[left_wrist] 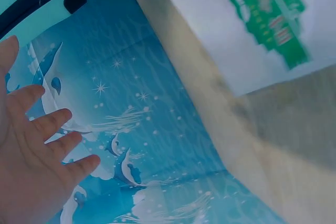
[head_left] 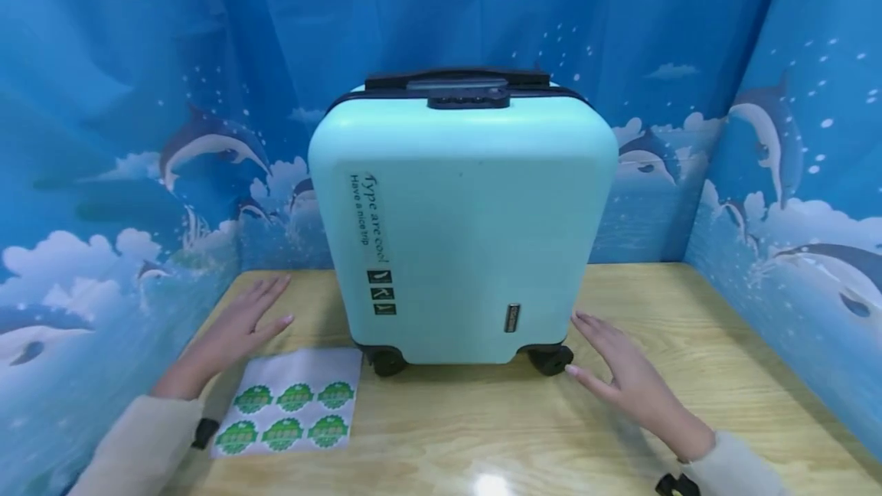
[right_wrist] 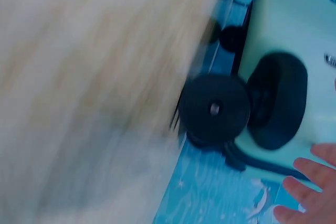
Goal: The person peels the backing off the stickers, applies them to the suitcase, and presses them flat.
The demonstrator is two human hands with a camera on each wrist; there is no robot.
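A mint-green suitcase (head_left: 462, 228) stands upright on its black wheels in the middle of the table. My left hand (head_left: 237, 331) is held to its left, fingers spread and holding nothing; the left wrist view shows that palm (left_wrist: 37, 166) with fingers apart. On the right, my right hand (head_left: 623, 381) is close to the suitcase's lower right corner and wheel, fingers extended; whether it touches is unclear. The right wrist view shows its fingers (right_wrist: 315, 177) near the suitcase's side and a black wheel (right_wrist: 215, 108). A white sheet of green round stickers (head_left: 285, 412) lies left of the suitcase.
The pale wooden table (head_left: 455, 427) is closed in at the back and sides by blue curtains (head_left: 441, 6) printed with dolphins. Atop the suitcase is a black carry handle (head_left: 458, 79) with a lock below it.
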